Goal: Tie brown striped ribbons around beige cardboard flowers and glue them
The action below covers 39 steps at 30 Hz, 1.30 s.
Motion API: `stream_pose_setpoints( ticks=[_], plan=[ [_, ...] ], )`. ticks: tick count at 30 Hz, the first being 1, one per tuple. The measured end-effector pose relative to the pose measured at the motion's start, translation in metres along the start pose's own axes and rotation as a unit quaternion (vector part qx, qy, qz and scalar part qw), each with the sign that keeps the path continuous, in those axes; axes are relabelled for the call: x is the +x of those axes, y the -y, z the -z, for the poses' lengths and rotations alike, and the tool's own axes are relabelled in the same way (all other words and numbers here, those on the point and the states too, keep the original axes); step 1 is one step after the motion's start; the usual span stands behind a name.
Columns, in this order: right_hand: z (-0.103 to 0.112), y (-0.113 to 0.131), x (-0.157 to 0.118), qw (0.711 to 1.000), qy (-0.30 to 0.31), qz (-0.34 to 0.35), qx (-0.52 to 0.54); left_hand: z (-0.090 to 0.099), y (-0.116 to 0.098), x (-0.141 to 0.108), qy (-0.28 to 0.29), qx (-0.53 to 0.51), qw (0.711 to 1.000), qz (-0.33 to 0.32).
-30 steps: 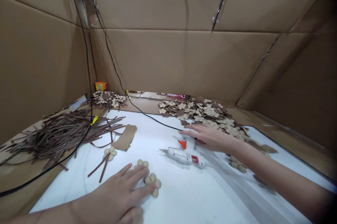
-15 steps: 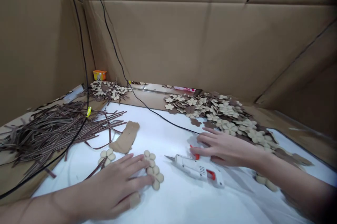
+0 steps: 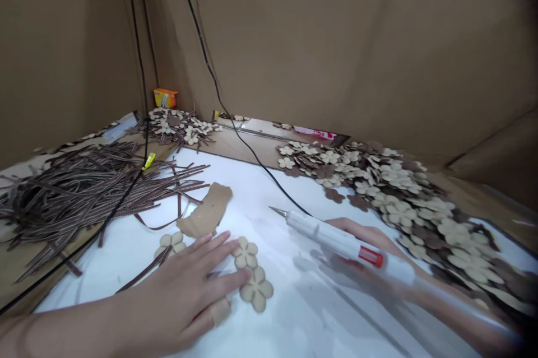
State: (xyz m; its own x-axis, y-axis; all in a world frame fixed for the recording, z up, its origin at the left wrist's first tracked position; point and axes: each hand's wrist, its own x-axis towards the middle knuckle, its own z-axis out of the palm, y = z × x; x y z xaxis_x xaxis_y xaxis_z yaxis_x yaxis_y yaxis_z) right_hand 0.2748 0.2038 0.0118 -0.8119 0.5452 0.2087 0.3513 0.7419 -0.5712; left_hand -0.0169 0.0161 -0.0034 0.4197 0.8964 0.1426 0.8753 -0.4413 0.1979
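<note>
My left hand (image 3: 185, 291) lies low on the white surface with its fingers spread. Its fingertips touch two beige five-petal flower cut-outs, an upper flower (image 3: 245, 252) and a lower flower (image 3: 256, 289), which lie against each other. Just beyond that hand is another beige flower (image 3: 171, 242) with a brown stitched strip (image 3: 145, 273) across it. My right hand (image 3: 374, 235) is closed round a white hot glue gun (image 3: 317, 230) with a red window, raised above the surface. The metal nozzle points left, and a pale translucent rod extends from the rear. The gun partly hides the fingers.
A heap of brown strips (image 3: 96, 184) covers the left side. Beige and brown flowers (image 3: 399, 207) pile up at the right. A torn cardboard piece (image 3: 208, 211) lies mid-surface. A black cable (image 3: 260, 162) runs to the gun. Cardboard walls (image 3: 294, 38) enclose the back and sides.
My right hand has taken hold of the glue gun and lifted it off the surface. My left hand stays by the two flowers. The camera view has shifted somewhat.
</note>
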Motion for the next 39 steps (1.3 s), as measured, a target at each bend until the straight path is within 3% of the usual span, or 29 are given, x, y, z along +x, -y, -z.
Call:
stream_pose_setpoints(
  ticks=[3,8,12,24,31,39],
  plan=[
    [-0.006,0.009,0.006,0.994,0.068,-0.061,0.067,0.004,0.004,0.002,0.035,-0.009,0.999,-0.006],
    [-0.011,0.025,0.011,0.990,0.058,-0.088,0.090,0.009,0.006,0.004,0.057,-0.020,0.998,-0.020],
    [-0.012,0.027,0.013,0.986,0.095,-0.115,0.068,0.008,0.006,0.004,0.055,-0.016,0.998,-0.019],
    [-0.018,0.009,0.003,0.984,0.145,-0.084,-0.057,-0.003,0.005,0.002,0.022,-0.043,0.998,0.036],
    [-0.018,0.009,0.001,0.982,0.151,-0.087,-0.076,0.008,0.010,0.007,0.095,-0.045,0.994,-0.019],
    [-0.021,0.009,-0.001,0.983,0.139,-0.090,-0.084,0.001,0.007,0.005,0.053,-0.037,0.998,-0.002]
  ],
)
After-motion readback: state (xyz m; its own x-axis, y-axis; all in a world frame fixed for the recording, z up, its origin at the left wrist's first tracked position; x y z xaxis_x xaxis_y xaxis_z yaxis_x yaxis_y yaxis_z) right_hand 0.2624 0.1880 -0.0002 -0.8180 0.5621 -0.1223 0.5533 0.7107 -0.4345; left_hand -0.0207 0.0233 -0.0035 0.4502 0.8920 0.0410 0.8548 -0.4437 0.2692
